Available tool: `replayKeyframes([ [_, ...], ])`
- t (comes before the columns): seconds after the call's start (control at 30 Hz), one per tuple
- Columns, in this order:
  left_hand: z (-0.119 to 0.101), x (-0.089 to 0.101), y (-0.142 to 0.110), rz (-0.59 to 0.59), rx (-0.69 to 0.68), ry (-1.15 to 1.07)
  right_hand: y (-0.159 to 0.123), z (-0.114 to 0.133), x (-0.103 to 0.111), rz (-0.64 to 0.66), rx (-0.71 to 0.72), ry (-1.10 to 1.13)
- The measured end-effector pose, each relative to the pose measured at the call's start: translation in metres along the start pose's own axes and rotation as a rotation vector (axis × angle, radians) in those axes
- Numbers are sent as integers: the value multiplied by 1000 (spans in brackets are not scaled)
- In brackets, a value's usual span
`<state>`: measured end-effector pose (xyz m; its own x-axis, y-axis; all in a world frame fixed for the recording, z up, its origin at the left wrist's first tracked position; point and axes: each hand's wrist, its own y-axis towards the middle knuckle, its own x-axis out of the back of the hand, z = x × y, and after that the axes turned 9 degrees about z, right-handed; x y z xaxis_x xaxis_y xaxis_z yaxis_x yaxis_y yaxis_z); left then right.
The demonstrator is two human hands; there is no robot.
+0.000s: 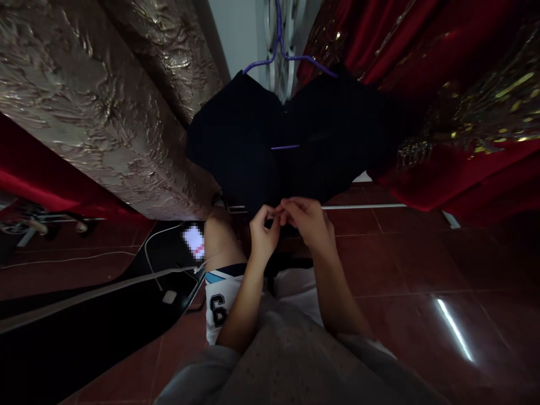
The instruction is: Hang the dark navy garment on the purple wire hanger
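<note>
Head view puts both bare hands just below a dark navy cloth garment (236, 135), which hangs from a purple wire hanger (279, 31) in front of the person. The left hand (264, 233) has thumb and forefinger drawn together into a small loop; the right hand (310, 219) is curled, its fingertips meeting the left's by the garment's lower edge. The light is dim there, so they may be pinching a thread or a bit of cloth; I cannot tell what, if anything, lies between them. The step in hand looks like fine fingertip work, and the next move would call for a light, steady pinch and a clear sight of the tips. On a black, smooth surface (126, 315), a lit phone (194, 243) lies by the far right corner and a white adapter (169, 297) near the right edge.
</note>
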<state>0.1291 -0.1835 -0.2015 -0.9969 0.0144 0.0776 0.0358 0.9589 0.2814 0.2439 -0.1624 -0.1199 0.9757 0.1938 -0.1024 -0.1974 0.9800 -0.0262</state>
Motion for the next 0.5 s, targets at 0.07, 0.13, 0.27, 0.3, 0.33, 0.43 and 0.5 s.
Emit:
replayKeyframes([
  [0.07,11,-8,4,-22,-21,118,23,35,1,-45,133,11],
  [0.13,22,-15,11,-22,-38,205,46,72,0,-115,300,5],
  [0.27,17,-17,33,98,-81,277,70,119,-6,-92,479,-30],
  [0.3,7,-14,40,165,-96,292,71,122,-6,-75,492,-43],
  [0.33,-6,-10,48,226,-118,293,69,122,-5,-60,499,-54],
  [0.43,-58,10,76,177,-262,200,61,115,1,-11,492,-83],
  [0.5,-96,23,99,0,-409,217,57,113,5,18,475,-115],
])
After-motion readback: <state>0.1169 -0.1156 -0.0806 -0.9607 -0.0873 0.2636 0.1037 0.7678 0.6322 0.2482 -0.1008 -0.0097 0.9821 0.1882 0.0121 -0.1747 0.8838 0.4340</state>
